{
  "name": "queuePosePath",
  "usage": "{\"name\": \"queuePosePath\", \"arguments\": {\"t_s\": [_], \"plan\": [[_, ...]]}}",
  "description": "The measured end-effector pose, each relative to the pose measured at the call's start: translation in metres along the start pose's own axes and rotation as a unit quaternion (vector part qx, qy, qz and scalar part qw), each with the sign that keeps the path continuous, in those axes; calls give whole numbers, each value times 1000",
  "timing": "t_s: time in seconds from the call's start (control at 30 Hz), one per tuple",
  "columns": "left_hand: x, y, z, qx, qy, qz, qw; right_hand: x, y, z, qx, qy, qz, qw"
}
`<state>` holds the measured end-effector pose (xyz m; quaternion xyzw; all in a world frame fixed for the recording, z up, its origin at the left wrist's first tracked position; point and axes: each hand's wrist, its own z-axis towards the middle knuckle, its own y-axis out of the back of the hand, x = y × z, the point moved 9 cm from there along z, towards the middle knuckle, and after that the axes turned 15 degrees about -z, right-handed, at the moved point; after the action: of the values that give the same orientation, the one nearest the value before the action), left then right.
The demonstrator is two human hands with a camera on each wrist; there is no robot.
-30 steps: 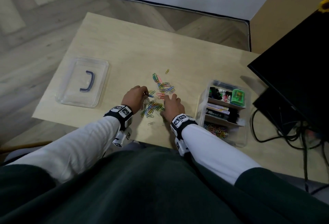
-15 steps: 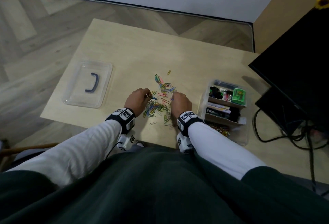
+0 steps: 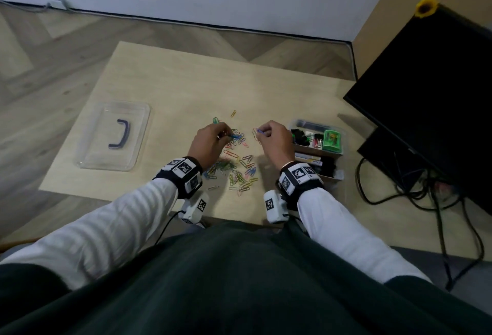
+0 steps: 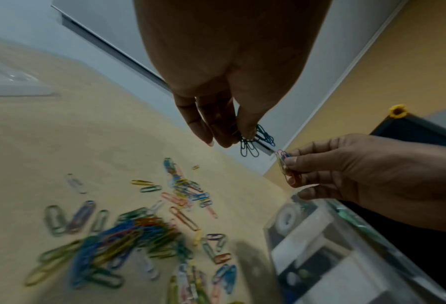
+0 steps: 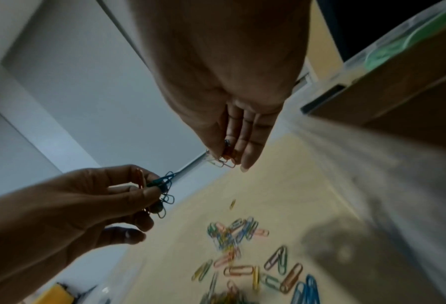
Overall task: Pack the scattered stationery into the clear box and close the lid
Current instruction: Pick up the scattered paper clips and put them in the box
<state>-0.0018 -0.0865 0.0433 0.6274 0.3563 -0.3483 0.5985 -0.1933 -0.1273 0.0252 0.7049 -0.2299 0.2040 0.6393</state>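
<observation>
Paper clips: a loose, many-coloured heap of paper clips (image 3: pixel 235 168) is spread on the table (image 3: pixel 175 87) near the middle of its front edge, between the two wrists; one yellow clip is seen apart, further toward the back edge.
Clear box: the clear box (image 3: pixel 316 148) is stood at the right side of the table, just beside the right hand, open-topped; black clips, a green item and flat packets are already kept in its compartments.
Lid: the lid (image 3: pixel 113 136) is laid flat near the left edge, well apart from the box, so the opening is left free for filling.
Left hand: a small bunch of dark blue clips is pinched by the left hand (image 3: pixel 210 141) between thumb and fingertips, lifted off the table; the fingers are drawn narrow.
Right hand: a few clips, orange and pale ones among them, are pinched by the right hand (image 3: pixel 274 139), also narrow and raised.
Step judged: clips are being gathered by both hands for the box; most of the heap is left.
</observation>
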Motion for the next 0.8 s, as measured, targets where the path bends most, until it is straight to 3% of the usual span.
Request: {"name": "queuePosePath", "arguments": {"t_s": [0.27,0.5,0.67,0.8], "plan": [[-79,-71,-18,83,-80,-20,993,-56,57,-23,11,-30,111,993],[-107,-143,-37,172,-113,44,978,-109,99,-54,25,-26,65,997],[-107,-170,-44,201,-137,154,958,-128,106,-67,57,-9,6,998],[-108,-177,-47,220,-141,184,948,-129,107,-73,81,8,-11,997]]}}
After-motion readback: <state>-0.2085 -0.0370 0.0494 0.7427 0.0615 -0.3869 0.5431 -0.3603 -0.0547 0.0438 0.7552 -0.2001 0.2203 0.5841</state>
